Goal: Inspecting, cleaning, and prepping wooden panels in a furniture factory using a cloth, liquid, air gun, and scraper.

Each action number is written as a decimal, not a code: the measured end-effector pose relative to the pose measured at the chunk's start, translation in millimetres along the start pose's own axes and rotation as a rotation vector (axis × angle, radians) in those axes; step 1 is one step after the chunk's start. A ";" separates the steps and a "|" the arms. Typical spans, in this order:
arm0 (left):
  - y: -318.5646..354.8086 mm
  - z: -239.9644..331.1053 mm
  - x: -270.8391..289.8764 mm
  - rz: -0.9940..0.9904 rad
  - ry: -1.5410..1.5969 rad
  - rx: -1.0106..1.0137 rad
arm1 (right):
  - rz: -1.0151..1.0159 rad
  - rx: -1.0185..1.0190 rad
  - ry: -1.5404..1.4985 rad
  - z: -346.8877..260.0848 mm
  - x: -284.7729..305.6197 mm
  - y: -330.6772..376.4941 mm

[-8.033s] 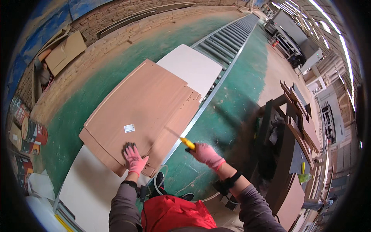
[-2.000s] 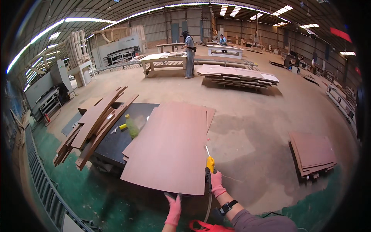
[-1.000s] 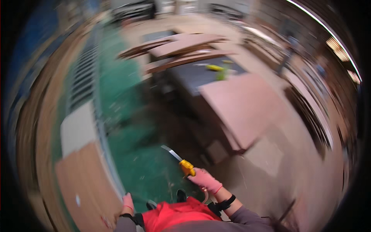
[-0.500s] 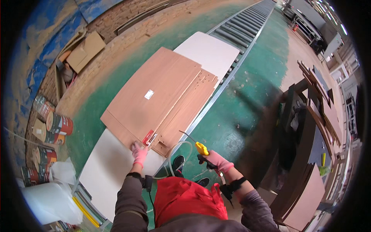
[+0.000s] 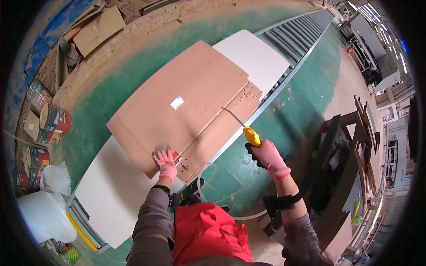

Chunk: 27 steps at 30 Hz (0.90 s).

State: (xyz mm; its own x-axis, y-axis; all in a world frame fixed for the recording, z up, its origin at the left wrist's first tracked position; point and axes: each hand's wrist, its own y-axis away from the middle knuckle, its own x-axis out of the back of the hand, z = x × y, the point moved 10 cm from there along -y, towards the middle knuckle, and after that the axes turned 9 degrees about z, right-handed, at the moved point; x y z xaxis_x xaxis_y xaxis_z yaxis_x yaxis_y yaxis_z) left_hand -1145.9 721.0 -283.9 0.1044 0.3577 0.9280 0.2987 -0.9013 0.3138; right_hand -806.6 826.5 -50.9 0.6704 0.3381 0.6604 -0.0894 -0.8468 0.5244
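My left hand [image 5: 165,164], in a pink glove, rests with fingers spread on the near end of a stack of brown wood-grain panels [image 5: 177,80]. Beside its fingers lies a red packet [image 5: 175,154], partly covered by the hand. In my right hand [image 5: 271,158], also gloved in pink, is a yellow air blow gun [image 5: 251,136], gripped at its handle. Its long thin nozzle reaches over the right side of the stack, where narrower strips with drilled holes [image 5: 230,113] lie. A small white label [image 5: 177,102] is on the top panel.
Under the stack is a white board [image 5: 108,190] on a roller conveyor [image 5: 299,37] running away to the far right. A pale hose [image 5: 202,188] loops near my feet. Dark panels [image 5: 337,190] are piled at right. Paint buckets [image 5: 55,119] and clear plastic wrap [image 5: 44,217] stand at left.
My right hand has moved forward and up, bringing the blow gun's nozzle over the panels. My left hand has slid farther onto the top panel with its fingers spread. The view has shifted slightly.
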 end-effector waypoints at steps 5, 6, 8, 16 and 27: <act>-1.9 2.3 -8.0 0.033 0.001 0.022 | -0.207 0.068 0.390 23.2 -78.8 27.3; -0.6 2.4 -8.5 0.005 -0.011 0.016 | -0.299 0.075 0.357 32.3 -96.9 39.6; 4.0 4.8 -7.0 -0.045 0.020 0.003 | -0.376 0.040 0.314 52.1 -123.2 57.2; 10.7 7.4 -16.6 -0.074 0.086 0.027 | -0.408 0.042 0.293 102.2 -134.5 83.2; 117.0 81.1 9.4 -0.021 0.128 0.100 | -0.289 -0.013 0.184 160.5 -103.5 107.3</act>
State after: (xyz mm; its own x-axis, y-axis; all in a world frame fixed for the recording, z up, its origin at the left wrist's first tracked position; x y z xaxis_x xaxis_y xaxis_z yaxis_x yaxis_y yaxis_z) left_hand -1033.0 638.8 -254.8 -0.0227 0.3361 0.9416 0.3935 -0.8628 0.3174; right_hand -767.4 634.7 -149.3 0.5250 0.6326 0.5693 0.0746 -0.7006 0.7097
